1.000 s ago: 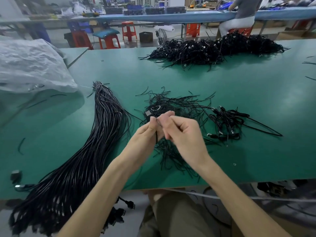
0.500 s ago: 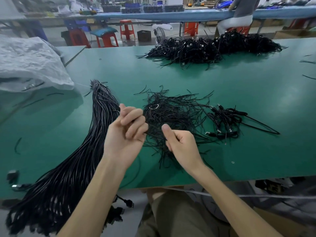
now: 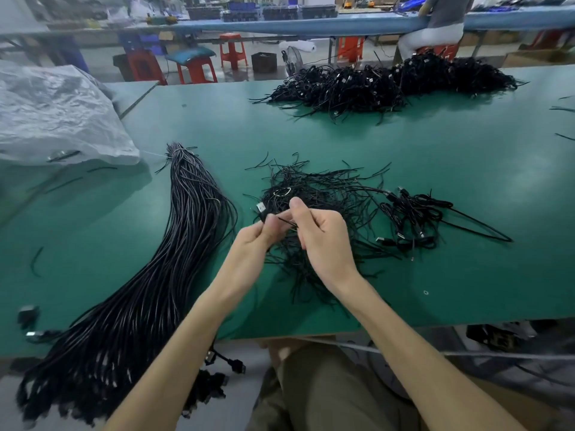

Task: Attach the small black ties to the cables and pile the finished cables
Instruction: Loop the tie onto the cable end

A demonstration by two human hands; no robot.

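At mid-frame, over the green table [image 3: 435, 150], a tie [image 3: 287, 221] is going onto a cable end [image 3: 260, 208].
The thick bundle of bare cables [image 3: 149, 290] at lower left suggests much remains. The heap [image 3: 389, 85] at upper right and the small cluster [image 3: 413, 219] right of centre look finished. Above the loose ties [image 3: 314, 188], the left hand [image 3: 253, 244] pinches the cable end and the right hand [image 3: 323, 241] pinches the tie. Fingers hide whether it is wrapped.

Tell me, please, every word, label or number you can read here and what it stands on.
No text is readable.
Pale specks in the far cable pile: too small to read.
Fronts of the crates on the back bench: too blurred to read.
The metal plug of the cable that the left hand holds: no print shows.
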